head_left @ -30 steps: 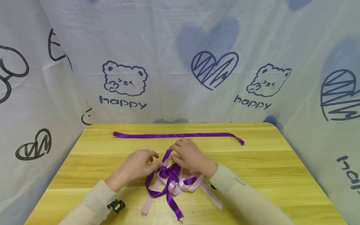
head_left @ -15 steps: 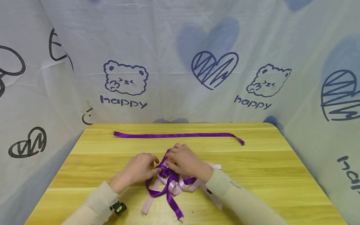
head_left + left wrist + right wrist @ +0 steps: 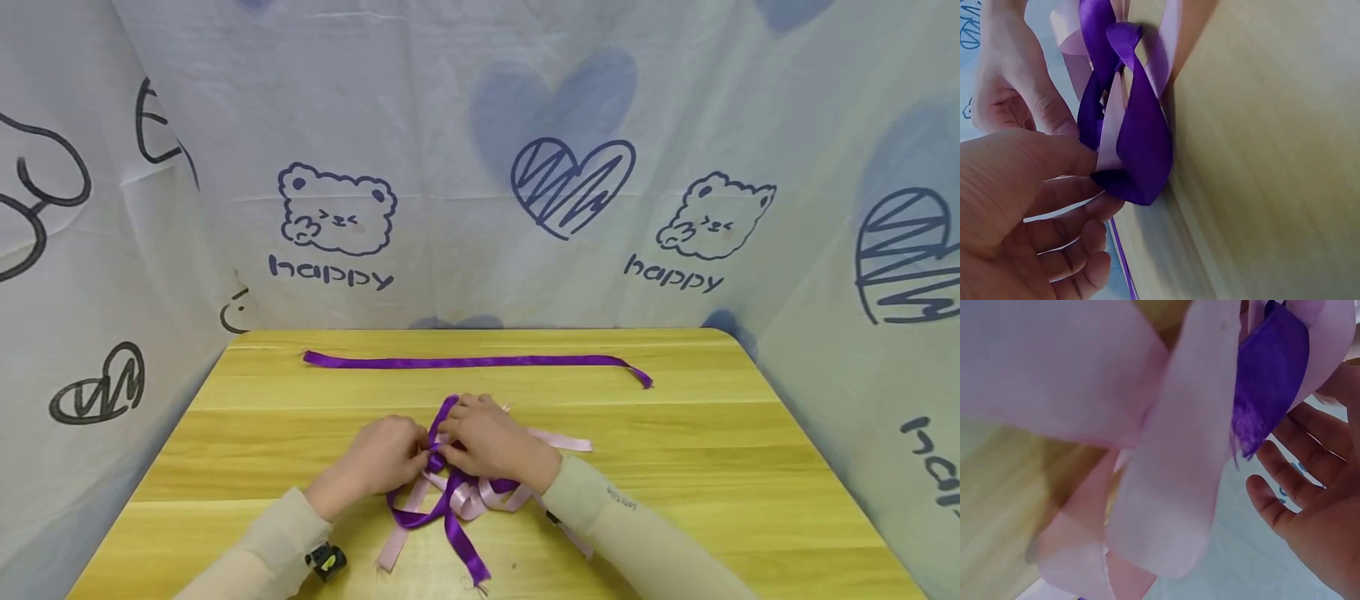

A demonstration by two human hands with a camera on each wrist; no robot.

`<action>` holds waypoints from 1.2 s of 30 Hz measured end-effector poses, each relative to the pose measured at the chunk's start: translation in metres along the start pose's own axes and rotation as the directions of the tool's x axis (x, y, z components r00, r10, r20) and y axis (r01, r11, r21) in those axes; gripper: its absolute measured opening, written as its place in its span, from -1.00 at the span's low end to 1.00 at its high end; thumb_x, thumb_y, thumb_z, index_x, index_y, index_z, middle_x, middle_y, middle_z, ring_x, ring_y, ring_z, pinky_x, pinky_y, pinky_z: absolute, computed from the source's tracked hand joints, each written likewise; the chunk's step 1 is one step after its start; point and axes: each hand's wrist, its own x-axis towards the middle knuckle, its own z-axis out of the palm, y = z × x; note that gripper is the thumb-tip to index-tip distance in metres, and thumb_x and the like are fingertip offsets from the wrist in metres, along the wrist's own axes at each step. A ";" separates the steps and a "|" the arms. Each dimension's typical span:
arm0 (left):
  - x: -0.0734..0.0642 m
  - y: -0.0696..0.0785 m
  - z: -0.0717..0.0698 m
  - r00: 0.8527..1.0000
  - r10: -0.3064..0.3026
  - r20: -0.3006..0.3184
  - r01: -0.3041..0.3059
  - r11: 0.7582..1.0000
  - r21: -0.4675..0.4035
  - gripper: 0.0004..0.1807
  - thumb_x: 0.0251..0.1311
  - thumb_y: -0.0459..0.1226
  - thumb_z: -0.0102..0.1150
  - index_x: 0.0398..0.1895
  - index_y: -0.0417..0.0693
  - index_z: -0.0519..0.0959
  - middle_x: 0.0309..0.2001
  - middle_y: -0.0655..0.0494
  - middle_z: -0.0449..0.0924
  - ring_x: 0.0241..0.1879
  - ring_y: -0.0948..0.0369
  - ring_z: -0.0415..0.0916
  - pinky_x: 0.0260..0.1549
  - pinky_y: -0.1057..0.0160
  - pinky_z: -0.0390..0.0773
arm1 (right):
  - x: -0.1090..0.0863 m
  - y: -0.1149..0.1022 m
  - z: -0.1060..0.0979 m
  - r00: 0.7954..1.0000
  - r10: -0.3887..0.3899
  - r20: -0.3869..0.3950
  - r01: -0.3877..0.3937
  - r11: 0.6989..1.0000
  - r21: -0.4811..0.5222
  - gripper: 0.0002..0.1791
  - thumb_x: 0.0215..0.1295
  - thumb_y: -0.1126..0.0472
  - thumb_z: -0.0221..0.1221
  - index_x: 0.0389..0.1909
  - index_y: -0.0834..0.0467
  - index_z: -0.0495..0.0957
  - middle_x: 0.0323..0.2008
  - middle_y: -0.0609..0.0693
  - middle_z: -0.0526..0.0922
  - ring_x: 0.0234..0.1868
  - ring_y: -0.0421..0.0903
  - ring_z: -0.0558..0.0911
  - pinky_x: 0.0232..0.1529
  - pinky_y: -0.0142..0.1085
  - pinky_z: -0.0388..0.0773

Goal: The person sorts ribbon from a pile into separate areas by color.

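Note:
A tangle of purple ribbon (image 3: 463, 546) and pale pink ribbon (image 3: 395, 542) lies on the table in front of the person. My left hand (image 3: 386, 454) is at the tangle's left side; in the left wrist view its thumb and forefinger pinch a folded purple loop with pink inside it. From the right, my right hand (image 3: 495, 437) reaches over the tangle, its thumb against the purple ribbon beside the left thumb. The right forefinger's hold is mostly hidden. In the right wrist view, the other right fingers (image 3: 1272, 503) are loosely bent near a frayed purple end (image 3: 1266, 394).
Another purple ribbon (image 3: 465, 362) lies stretched out along the far part of the wooden table (image 3: 712, 433). White cloth (image 3: 450, 100) with printed hearts and bears hangs behind and at both sides. Pink loops hang close before the right wrist camera.
My right hand has come nearer and leftward over the tangle, uncovering a pink end at right. My left hand has shifted slightly toward it, and its fingertips have closed on the ribbon.

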 end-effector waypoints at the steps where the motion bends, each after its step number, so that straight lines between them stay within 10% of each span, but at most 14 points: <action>1: 0.001 0.000 0.000 1.000 0.002 -0.003 -0.002 1.000 0.003 -0.78 0.22 -0.29 0.35 -0.58 0.09 0.62 -0.62 0.32 0.45 -0.60 0.37 0.31 -0.61 0.36 0.34 | 0.000 -0.001 0.000 1.000 0.006 0.009 -0.006 1.000 0.003 -0.72 0.49 -0.07 0.24 -0.03 0.01 0.75 -0.04 -0.10 0.76 0.13 -0.02 0.62 0.21 -0.02 0.55; 36: 0.008 0.001 -0.019 0.978 -0.039 -0.205 0.004 0.986 -0.169 -0.85 0.46 -0.28 0.18 -0.33 0.08 0.62 -0.53 0.31 0.47 -0.56 0.35 0.30 -0.52 0.35 0.33 | 0.007 0.019 -0.025 0.954 0.036 -0.297 0.020 0.983 0.183 -0.85 0.44 0.23 0.23 -0.27 0.12 0.77 -0.34 -0.06 0.80 -0.20 -0.07 0.70 -0.16 -0.18 0.57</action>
